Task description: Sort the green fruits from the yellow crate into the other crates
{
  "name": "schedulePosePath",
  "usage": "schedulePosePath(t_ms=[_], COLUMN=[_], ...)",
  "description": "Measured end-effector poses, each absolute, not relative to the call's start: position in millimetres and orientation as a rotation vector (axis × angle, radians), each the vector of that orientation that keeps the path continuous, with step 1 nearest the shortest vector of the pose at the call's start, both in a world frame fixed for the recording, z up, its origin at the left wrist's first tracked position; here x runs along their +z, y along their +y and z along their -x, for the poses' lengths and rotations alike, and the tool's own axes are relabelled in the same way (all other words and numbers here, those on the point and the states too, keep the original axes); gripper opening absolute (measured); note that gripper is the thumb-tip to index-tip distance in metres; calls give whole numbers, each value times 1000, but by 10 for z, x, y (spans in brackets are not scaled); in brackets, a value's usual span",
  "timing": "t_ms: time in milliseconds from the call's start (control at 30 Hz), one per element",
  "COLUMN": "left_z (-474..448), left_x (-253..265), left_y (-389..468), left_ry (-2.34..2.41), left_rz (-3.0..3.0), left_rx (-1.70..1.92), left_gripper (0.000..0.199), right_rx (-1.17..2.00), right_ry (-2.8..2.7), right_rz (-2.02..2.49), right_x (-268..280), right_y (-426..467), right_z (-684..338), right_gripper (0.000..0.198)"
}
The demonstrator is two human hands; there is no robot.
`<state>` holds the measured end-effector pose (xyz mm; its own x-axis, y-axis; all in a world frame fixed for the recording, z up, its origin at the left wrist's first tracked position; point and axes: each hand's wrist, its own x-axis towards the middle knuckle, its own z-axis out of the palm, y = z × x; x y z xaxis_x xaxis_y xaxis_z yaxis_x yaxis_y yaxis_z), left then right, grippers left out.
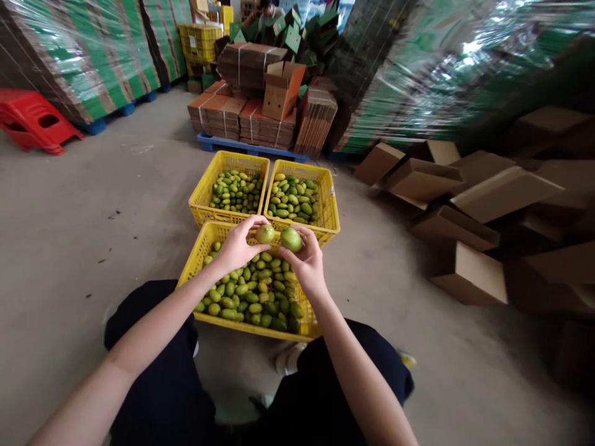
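Observation:
My left hand (242, 246) grips a yellowish-green, mango-like fruit (264, 233) between thumb and fingers. A slightly larger mango-like green fruit (290, 239) is in my right hand (307, 263), fingers wrapped round its far side. The two fruits are side by side with a small gap between them. Below them is the near yellow crate (251, 331), holding many loose oval fruits (253, 297), mostly green with a few yellower. Both hands are above its far part, and my forearms cover parts of its sides.
Two more yellow crates of fruit, left (195, 207) and right (332, 210), stand just beyond. Behind them, flattened cartons (223, 118) are stacked on a blue pallet (251, 148). Open cardboard boxes (478, 272) lie at right, a red stool (39, 121) at left. A person (269, 11) is far back.

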<state>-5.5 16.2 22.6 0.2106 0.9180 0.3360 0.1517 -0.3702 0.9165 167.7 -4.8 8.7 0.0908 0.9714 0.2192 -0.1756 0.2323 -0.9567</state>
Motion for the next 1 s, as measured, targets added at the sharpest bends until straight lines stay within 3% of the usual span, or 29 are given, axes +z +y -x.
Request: schedulePosePath(t_ms=[267,567,800,1000], left_z=[64,80,-56,-186], left_x=[226,249,230,127], left_y=[162,205,145,187], left_ry=[998,911,393,532], left_rz=[-1753,-1238,-409,-20], left_rx=[1220,1131,971,1168], left_gripper=[37,51,27,19], right_rx=[926,1234,1667,1695], right_ry=[-1348,-1055,-548,-114], right_rz=[878,863,614,551], right_x=[51,87,102,23], right_y=[-43,-42,-10,99], right_z=[-1692,-1680,-1517,-1401], right_gripper=[36,44,24,19])
